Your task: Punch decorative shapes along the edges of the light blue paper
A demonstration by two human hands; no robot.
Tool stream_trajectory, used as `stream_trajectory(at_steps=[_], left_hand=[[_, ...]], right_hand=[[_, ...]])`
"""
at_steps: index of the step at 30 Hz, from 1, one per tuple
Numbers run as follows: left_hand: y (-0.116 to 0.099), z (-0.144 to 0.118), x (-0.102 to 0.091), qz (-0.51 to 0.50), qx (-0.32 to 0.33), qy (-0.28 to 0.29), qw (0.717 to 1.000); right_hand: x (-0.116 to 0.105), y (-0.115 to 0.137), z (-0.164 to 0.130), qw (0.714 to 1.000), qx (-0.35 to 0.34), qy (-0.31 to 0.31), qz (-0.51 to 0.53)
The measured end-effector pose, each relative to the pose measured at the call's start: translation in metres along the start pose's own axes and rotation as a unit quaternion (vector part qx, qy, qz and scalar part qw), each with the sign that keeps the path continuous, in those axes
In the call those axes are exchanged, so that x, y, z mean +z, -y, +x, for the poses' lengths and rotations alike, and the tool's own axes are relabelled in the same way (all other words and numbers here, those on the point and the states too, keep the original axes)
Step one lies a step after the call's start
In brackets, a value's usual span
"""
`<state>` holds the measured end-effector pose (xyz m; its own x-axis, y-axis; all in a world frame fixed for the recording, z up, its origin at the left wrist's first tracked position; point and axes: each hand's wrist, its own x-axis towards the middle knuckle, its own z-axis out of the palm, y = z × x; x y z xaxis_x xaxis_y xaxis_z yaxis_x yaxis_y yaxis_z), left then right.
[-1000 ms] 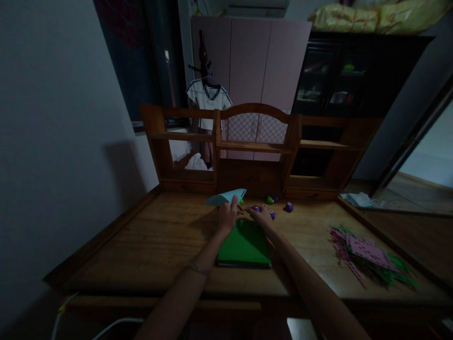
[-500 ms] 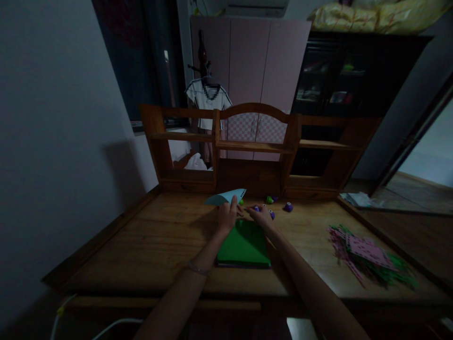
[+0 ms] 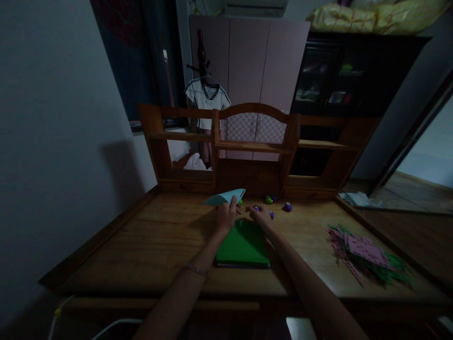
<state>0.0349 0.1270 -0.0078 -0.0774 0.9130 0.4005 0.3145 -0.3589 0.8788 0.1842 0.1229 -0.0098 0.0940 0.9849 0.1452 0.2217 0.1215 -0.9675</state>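
My left hand (image 3: 227,215) is closed on a light blue sheet of paper (image 3: 222,197), its thumb on top. The sheet curves, and a row of dark holes or marks runs along its right edge. To the right, my right hand (image 3: 260,215) has its fingers pinched together; anything between them is too small to make out. Below both hands lies a flat green notebook or stack of sheets (image 3: 243,245). Small purple pieces (image 3: 271,214) with white tops sit around my right hand, partly hidden by it. A bit of green (image 3: 241,202) shows behind the left thumb.
On the wooden desk (image 3: 159,236), a purple piece (image 3: 288,207) and a green-and-purple piece (image 3: 270,199) lie farther back. A pile of pink and green punched strips (image 3: 368,255) lies at the right. A wooden shelf unit (image 3: 251,147) borders the back.
My right fingers have drawn slightly back and closed in, away from the blue sheet's edge. My left hand still holds the sheet in nearly the same place.
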Motion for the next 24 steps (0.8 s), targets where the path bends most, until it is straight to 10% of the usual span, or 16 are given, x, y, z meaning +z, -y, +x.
stream_trajectory(at_steps=[24], left_hand=[[-0.007,-0.001,0.002,-0.114,0.058,0.026,0.991]], right_hand=[[-0.007,0.014,-0.003,0.969,-0.018,0.009,0.247]])
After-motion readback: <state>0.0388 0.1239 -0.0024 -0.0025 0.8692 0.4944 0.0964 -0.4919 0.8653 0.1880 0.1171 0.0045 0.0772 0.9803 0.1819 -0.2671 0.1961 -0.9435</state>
